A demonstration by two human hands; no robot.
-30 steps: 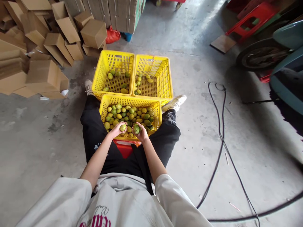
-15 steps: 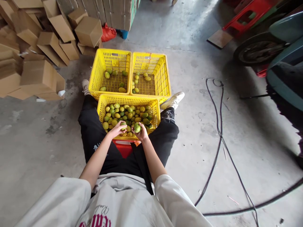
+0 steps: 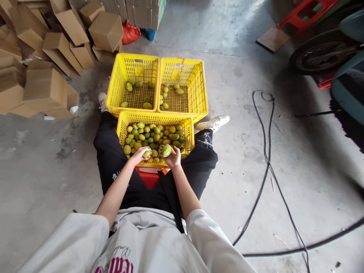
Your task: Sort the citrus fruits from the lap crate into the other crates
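Note:
My left hand (image 3: 140, 155) is closed around a small green fruit (image 3: 146, 154); its exact kind I cannot make out. In my right hand (image 3: 174, 157) lies a larger, oval, green fruit (image 3: 166, 151), with the fingers curled round it. Both hands are over the near edge of a yellow crate (image 3: 155, 116), side by side and a little apart. Many green and yellow fruits (image 3: 157, 137) cover the bottom of that crate. A bit of red (image 3: 148, 177) shows under the crate's near side, between my legs.
Beyond stand two more yellow crates, a left one (image 3: 113, 88) and a right one (image 3: 203, 89), each with several fruits. Cardboard boxes (image 3: 47, 89) are heaped at the left. A black cable (image 3: 265, 189) loops over the floor at right, near a wheeled vehicle (image 3: 321, 53).
The fruit in my right hand has turned and now shows its long side, with the hand opened more under it. My left hand has barely moved. The view has shifted slightly.

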